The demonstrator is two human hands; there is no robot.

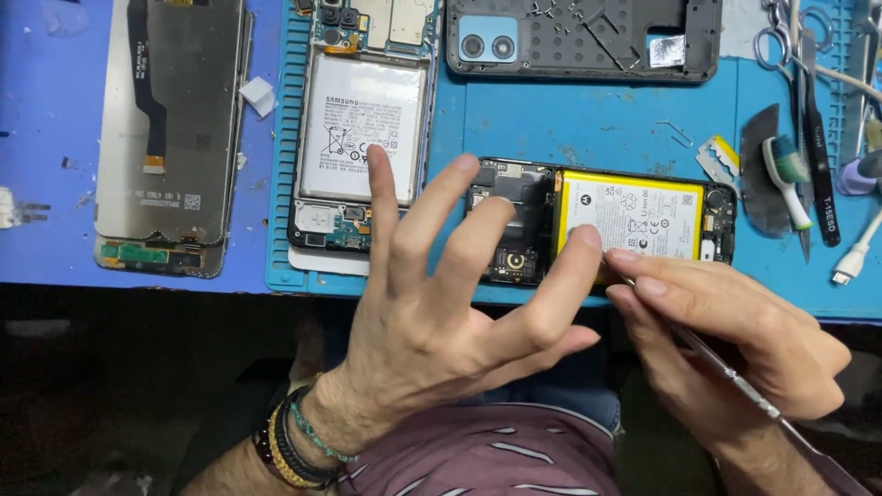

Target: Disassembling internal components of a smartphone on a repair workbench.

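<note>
Opened phone [602, 220]: lies flat on the blue mat [588, 119], back cover off, long side running 9 to 3 o'clock, at the near edge of the bench [55, 138].
Yellow battery [629, 213]: seated in the phone's right half; the dark circuit board [514, 225] fills the left half, partly hidden by fingers.
Left hand [441, 312]: fingers spread wide, tips resting on the phone's board end and near edge; it grips nothing, it looks to be steadying the frame. Beaded bracelets [299, 445] on the wrist.
Right hand [735, 335]: fingers pressed together around a thin metal tool [735, 377], held like a pen; tip meets the phone's near edge at about 6 o'clock of the battery. The exact contact point is hidden by fingers.
Step in hand (judgement): working the tool tip in along the battery's lower edge, probably to lift or loosen it; the battery is still fully in its bay.
Next move calls for (judgement): shallow, gentle leverage, the tip kept under the cell and not into it, the left hand holding the frame down.
At 10 o'clock: a second opened phone [363, 129] with a white battery.
At 12 o'clock: a dark back cover [583, 39] with camera cutouts.
Far left: a detached screen [170, 129].
At 2 to 3 o'clock: razor blade [718, 161], toothbrush [787, 179], tweezers [818, 156], scissors [781, 41], white cable [856, 253].
</note>
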